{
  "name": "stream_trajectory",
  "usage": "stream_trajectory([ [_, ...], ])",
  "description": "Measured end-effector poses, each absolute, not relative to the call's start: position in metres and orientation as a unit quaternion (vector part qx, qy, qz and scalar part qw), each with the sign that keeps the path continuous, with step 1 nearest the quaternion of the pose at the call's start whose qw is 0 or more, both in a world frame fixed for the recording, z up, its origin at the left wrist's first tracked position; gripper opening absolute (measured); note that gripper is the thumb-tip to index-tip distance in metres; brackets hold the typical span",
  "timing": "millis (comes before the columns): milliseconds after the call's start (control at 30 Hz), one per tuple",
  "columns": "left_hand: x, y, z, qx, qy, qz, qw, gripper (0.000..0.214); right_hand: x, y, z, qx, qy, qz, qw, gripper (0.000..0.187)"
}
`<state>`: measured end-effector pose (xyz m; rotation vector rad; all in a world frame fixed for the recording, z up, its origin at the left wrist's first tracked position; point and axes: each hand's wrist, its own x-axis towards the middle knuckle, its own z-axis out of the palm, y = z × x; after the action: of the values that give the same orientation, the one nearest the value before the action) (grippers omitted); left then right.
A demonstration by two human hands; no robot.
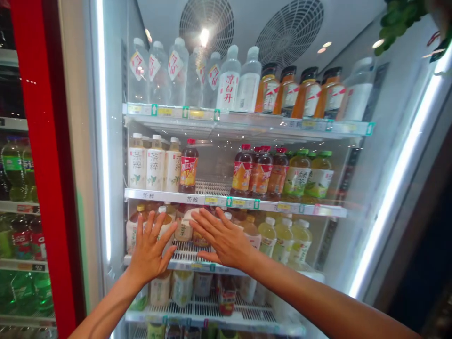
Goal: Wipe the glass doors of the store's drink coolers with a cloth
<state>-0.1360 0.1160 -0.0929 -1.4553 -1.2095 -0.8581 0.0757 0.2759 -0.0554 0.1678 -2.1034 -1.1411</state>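
My left hand [152,247] is raised in front of a lit drinks cooler, its fingers spread and nothing in them. To its right, my right hand [226,238] stretches out flat, fingers pointing left, also holding nothing. Both are in front of the third shelf [176,258]. Behind and between them stands a pale-labelled bottle [183,228], partly hidden by the fingers. Yellow-green bottles with white caps [284,235] stand right of my right hand. Whether either hand touches anything, I cannot tell. Light reflections suggest a glass pane before the shelves.
The top shelf [247,120] holds clear water bottles [176,70] and amber bottles [289,92]. On the second shelf [243,203] are white tea bottles [137,162], red-capped bottles [242,169] and green-capped bottles [298,173]. Another cooler with a red frame [42,141] stands at left.
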Motion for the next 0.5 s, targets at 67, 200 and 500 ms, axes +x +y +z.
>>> stream_trajectory([
  [67,-0.123,0.126,-0.091,-0.608,-0.497,-0.355,0.507,0.071,0.089,0.284,-0.061,0.097,-0.818,-0.444,0.353,0.094],
  [200,-0.096,0.144,-0.089,-0.613,-0.5,-0.34,0.508,0.07,0.119,0.303,-0.066,0.139,-0.827,-0.433,0.33,0.086],
  [500,-0.022,0.181,-0.095,-0.615,-0.507,-0.323,0.51,0.071,0.19,0.343,-0.076,0.144,-0.844,-0.409,0.317,0.085],
])
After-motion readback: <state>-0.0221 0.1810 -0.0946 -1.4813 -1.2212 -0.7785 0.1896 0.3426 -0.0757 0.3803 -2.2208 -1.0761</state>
